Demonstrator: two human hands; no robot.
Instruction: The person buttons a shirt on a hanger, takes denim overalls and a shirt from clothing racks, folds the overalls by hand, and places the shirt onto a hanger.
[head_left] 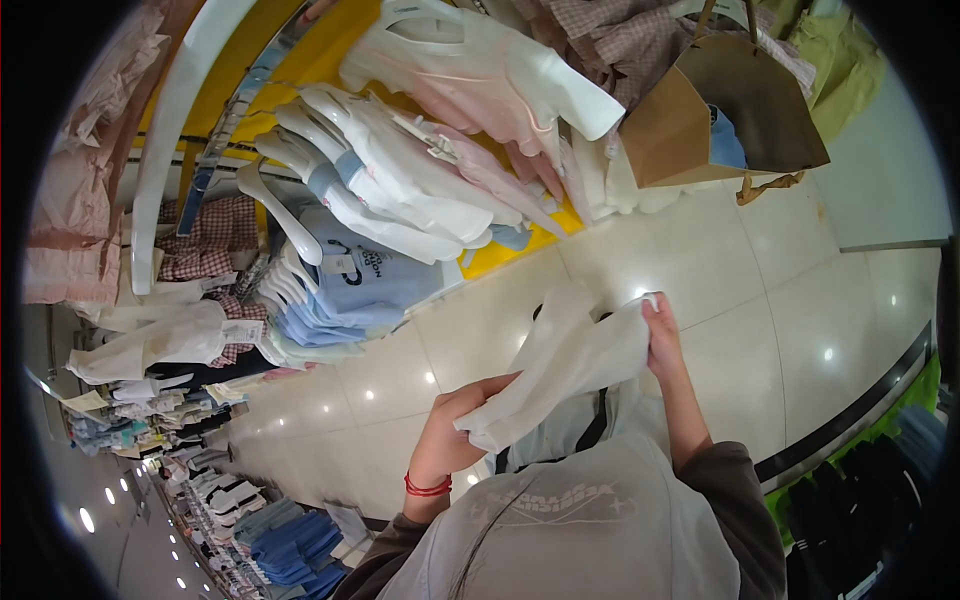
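A white cloth garment (565,365) is stretched between my two hands, in front of my body and above the tiled floor. My left hand (455,428), with a red cord bracelet at its wrist, is closed on the garment's lower left end. At the upper right, my right hand (661,338) pinches the other end. The cloth hangs folded and partly hides the fingers of my left hand.
Racks of white and pink tops (400,180) and blue shirts (365,270) line the left and far side. A brown paper bag (665,130) stands at the upper right. Dark clothes (850,500) hang at the lower right, beyond the tiled floor (740,400).
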